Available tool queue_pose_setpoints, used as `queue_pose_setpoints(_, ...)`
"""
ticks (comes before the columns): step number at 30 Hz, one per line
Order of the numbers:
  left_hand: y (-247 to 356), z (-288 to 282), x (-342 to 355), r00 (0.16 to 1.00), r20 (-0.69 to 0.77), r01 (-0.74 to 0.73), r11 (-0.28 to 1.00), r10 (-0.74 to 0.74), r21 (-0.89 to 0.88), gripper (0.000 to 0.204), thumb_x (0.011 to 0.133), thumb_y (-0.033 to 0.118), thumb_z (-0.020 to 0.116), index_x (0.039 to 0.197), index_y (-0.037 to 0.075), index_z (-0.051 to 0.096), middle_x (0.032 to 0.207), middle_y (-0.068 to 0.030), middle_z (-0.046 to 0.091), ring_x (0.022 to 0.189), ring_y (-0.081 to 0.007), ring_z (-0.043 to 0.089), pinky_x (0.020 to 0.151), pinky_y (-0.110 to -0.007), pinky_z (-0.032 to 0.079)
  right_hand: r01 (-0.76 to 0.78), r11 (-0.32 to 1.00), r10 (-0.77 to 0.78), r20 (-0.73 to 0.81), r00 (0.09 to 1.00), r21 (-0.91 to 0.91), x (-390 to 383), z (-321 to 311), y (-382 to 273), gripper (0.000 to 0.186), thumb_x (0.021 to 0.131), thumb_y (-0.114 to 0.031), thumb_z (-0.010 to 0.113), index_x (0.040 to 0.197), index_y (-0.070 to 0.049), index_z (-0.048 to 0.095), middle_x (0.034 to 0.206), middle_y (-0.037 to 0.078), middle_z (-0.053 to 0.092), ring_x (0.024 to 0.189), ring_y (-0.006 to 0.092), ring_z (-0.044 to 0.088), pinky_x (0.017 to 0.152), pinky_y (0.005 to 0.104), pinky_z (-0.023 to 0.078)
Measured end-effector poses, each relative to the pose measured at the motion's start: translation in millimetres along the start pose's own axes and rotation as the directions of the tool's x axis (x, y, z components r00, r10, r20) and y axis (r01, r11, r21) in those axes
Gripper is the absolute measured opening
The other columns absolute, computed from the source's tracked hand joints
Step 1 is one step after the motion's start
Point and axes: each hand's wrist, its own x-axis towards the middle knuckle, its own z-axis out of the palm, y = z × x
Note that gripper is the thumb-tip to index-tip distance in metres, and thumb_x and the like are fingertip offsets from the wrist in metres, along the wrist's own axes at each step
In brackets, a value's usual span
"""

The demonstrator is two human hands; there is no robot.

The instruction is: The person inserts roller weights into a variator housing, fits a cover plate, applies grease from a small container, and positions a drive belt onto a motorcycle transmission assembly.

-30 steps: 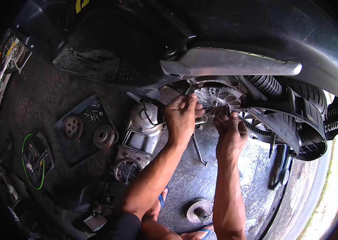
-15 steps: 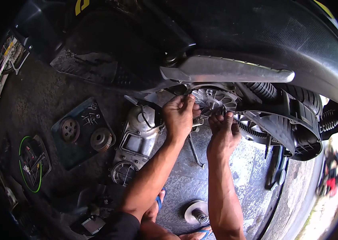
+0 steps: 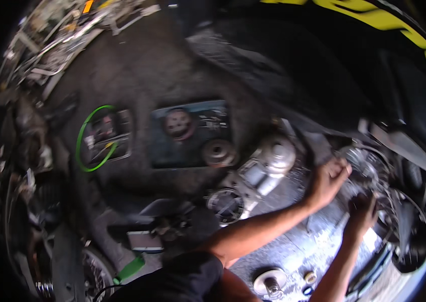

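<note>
At the right, the metal finned pulley (image 3: 360, 160) sits in the opened side of a scooter (image 3: 298, 65). My left hand (image 3: 328, 183) is at its near left side, fingers curled and thumb bent over them. Just below the pulley, my right hand (image 3: 362, 215) is also closed, with the thumb pointing up. Blur hides whatever lies between the fingers of either hand. Left of my left hand, the silver engine side cover (image 3: 253, 176) lies on the floor. Near my lap stands a round metal disc with a coil spring (image 3: 269, 283).
A dark tray (image 3: 160, 162) holds two round metal parts and small bolts. Farther left, a green loop of cable (image 3: 79, 146) rests over a smaller tray (image 3: 128, 128). A brass-coloured ring (image 3: 310, 277) sits beside the spring disc. A green object (image 3: 130, 269) is at lower left.
The view has swung left, so the pulley and both hands now appear farther right and blurred. Both hands remain close to the pulley. The brass-coloured ring and green object have come into view.
</note>
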Motion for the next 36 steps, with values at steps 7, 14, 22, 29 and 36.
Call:
queue_pose_setpoints(7,24.2,-211.9,-77.5,0.937,-0.19,-0.143,0.815,0.295,0.561,0.017,0.084,-0.005,0.05,0.093,0.002,0.062,0.084,-0.0052,0.065,0.077,-0.0106,0.061,0.07,-0.027,0.05,-0.18,0.81,0.474,0.443,0.761,-0.558,-70.0,-110.5,33.7,0.024,0.09,-0.017,0.06,0.102,0.001,0.052,0.079,0.011,0.061,0.06,0.0157,0.06,0.056,0.0257,0.052)
queue_pose_setpoints(14,60.3,-355.7,-47.4,0.801,-0.486,0.218,0.584,0.351,0.782,0.013,0.086,0.004,0.056,0.095,0.001,0.065,0.072,-0.0039,0.064,0.065,-0.0098,0.058,0.062,-0.025,0.048,-0.252,0.662,0.503,0.17,0.848,-0.705,-72.0,-225.2,62.8,0.026,0.092,-0.023,0.056,0.103,0.001,0.055,0.072,0.014,0.064,0.054,0.0179,0.061,0.047,0.0277,0.05)
queue_pose_setpoints(22,28.4,-314.7,-36.4,0.976,-0.028,0.015,0.059,0.214,0.998,0.055,0.074,0.029,0.076,0.115,-0.001,0.056,0.112,-0.019,0.053,0.104,-0.0362,0.049,0.09,-0.044,0.042,-0.369,0.623,0.541,0.04,0.84,-0.69,-83.2,-246.1,60.9,0.027,0.089,-0.023,0.061,0.105,-0.001,0.055,0.075,0.014,0.064,0.055,0.0187,0.061,0.048,0.0285,0.05)
queue_pose_setpoints(29,23.8,-308.7,-16.7,0.95,0.04,-0.073,0.095,0.31,0.993,0.023,0.076,0.021,0.07,0.091,0.004,0.064,0.093,-0.0158,0.061,0.089,-0.0356,0.057,0.083,-0.046,0.045,-0.481,0.655,0.605,0.021,0.796,-0.583,-80.9,-313.1,83.1,0.03,0.092,-0.02,0.062,0.118,-0.007,0.055,0.091,0.014,0.067,0.072,0.0201,0.065,0.061,0.0289,0.054)
queue_pose_setpoints(36,11.6,-367.9,53.9,0.924,-0.126,0.115,0.053,0.36,0.992,0.021,0.075,0.002,0.058,0.093,0.006,0.069,0.092,-0.0174,0.062,0.09,-0.0368,0.059,0.08,-0.045,0.048,-0.495,0.642,0.63,0.035,0.776,-0.585,-84.9,-351.0,91.4,0.036,0.092,-0.032,0.062,0.119,-0.009,0.054,0.094,0.013,0.067,0.073,0.0214,0.066,0.059,0.0308,0.054)
